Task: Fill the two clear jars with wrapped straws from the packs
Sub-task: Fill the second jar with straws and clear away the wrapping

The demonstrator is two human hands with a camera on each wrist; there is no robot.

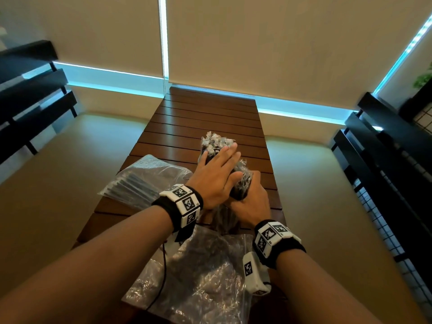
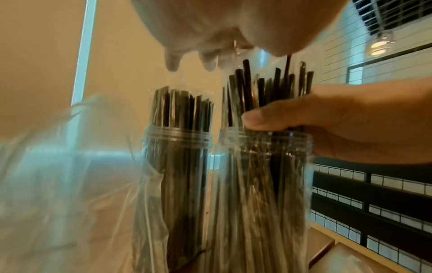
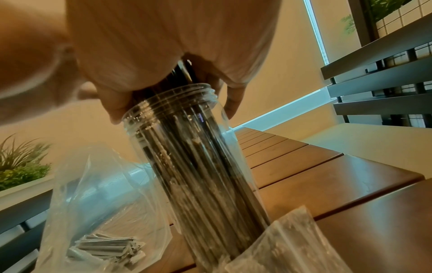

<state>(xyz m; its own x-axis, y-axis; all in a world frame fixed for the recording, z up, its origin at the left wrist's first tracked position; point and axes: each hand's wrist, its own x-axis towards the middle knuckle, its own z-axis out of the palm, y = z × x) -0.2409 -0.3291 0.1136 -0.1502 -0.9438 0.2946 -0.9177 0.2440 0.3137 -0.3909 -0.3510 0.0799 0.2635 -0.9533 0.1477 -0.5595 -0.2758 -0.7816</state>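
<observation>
Two clear jars stand side by side on the wooden table [image 1: 205, 113], both packed with black wrapped straws. In the left wrist view the far jar [image 2: 177, 166] is on the left and the near jar [image 2: 264, 184] on the right. My left hand [image 1: 219, 164] lies flat with straight fingers on the straw tops [image 1: 215, 141], reaching across both jars. My right hand [image 1: 250, 199] grips the bundle of straws [image 2: 268, 86] just above the near jar's rim [image 3: 170, 99], thumb [image 2: 261, 118] in front.
A plastic pack [image 1: 140, 183] with several wrapped straws [image 3: 105, 245] lies left of the jars. A crumpled pack [image 1: 205, 277] lies at the near table edge under my wrists. Dark slatted benches [image 1: 385, 160] flank the table. The far half of the table is bare wood.
</observation>
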